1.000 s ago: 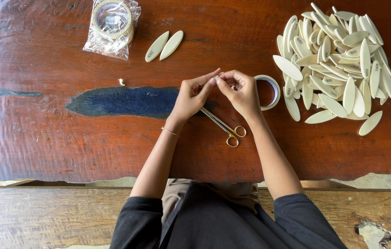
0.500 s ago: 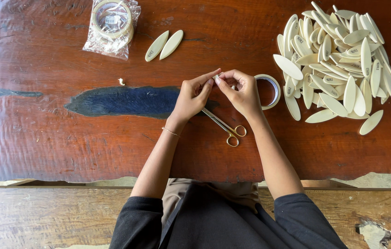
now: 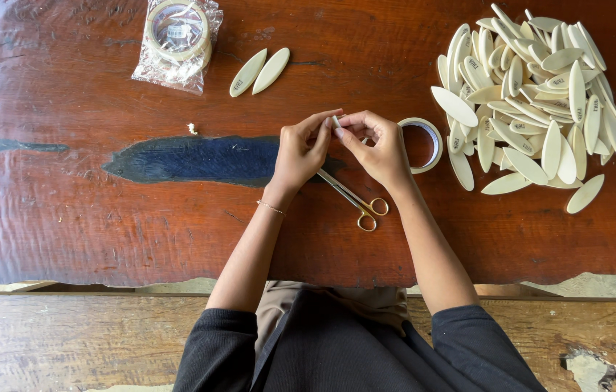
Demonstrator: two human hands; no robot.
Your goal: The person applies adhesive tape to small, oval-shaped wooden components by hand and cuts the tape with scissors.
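Spanning the frame: a dark red wooden table [image 3: 68,218]. Meeting at centre, left hand [image 3: 300,154] and right hand [image 3: 379,149], both pinching a small pale strip of tape [image 3: 335,121]: seemingly light, limp, sticky, best gripped by its ends.

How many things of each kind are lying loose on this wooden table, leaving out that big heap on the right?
Pale leaf-shaped pieces set apart from the heap: 2
Open tape rolls: 1
Bags of tape rolls: 1
Scissors: 1
Tiny pale scraps: 1
Total: 6
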